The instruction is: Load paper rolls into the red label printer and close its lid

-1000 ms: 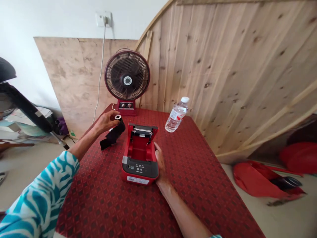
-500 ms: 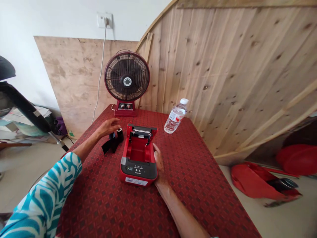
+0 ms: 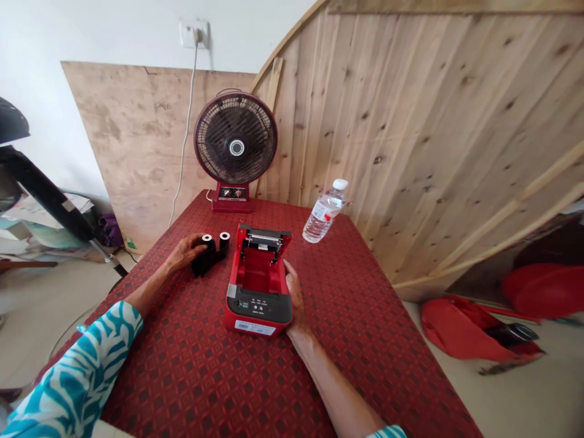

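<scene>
A red and dark grey label printer has its lid up, and its red inner bay shows bare. My right hand grips its right side, fingers partly hidden behind the casing. To the printer's left is a black ribbon wound on two rolls with white cores, a dark band running between them. My left hand is closed at the left roll, fingertips against it. The right roll stands free of my fingers, close to the printer.
A patterned red cloth covers the table. At the back stands a dark red fan, its cord running to a wall socket. A clear water bottle is right of the printer. A red bag lies on the floor.
My left hand has come down from above the ribbon and closed on its left roll. The ribbon has shifted, and both cores now show. My right hand stays on the printer.
</scene>
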`<state>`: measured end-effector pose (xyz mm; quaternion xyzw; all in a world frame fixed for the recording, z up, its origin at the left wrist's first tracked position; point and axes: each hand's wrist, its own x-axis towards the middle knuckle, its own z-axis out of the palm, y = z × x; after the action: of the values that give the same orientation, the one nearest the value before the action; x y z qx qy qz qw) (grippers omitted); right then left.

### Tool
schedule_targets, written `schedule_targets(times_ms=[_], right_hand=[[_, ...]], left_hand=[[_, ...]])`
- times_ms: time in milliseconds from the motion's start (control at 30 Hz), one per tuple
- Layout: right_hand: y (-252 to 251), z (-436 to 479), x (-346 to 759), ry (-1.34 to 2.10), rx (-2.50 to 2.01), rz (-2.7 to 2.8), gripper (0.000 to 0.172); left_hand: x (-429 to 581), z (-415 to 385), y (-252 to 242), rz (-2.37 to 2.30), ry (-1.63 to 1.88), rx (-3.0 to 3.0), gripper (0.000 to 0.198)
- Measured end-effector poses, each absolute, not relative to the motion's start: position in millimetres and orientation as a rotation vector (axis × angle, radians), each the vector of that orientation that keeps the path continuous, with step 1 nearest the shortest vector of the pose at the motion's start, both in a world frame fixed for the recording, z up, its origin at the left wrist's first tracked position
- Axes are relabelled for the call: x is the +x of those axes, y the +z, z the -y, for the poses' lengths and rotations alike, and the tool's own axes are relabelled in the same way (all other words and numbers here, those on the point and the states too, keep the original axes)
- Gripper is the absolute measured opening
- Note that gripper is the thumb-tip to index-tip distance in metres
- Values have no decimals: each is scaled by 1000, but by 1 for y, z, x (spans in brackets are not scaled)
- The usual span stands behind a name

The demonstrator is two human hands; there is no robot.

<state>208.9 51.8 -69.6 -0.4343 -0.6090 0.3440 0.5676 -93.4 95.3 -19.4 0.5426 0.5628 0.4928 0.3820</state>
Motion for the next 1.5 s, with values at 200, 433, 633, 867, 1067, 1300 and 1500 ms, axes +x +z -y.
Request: schedule_targets(times_ms=[200,433,633,867,1067,1300,1500], right_hand=[[-68,-53,205,948,-977,1326,40],[-60,-52,200,1062,-946,1193,48],[-50,-46,200,1099,-908,1167,47],[-47,-46,201,1100,-916,1182,56],[-48,-47,201,1084,-920,1195,58],[-48,-45,200,1140,-913,1159,54],[-47,-45,200,1097,-932,1168,52]], left_hand=[[-95,-56,35,-1336,1298,1404,57],[-21,-26,88,-1198,866,2040,31],[24,-42,85,-1406,380,2542,32],[55,-61,80,-1505,-257,2683,27],[49,-73,75,-1336,-223,2674,25],[3,-22,88,-1312,545,2294,38],[4,0,62,-1202,737,2503,25]])
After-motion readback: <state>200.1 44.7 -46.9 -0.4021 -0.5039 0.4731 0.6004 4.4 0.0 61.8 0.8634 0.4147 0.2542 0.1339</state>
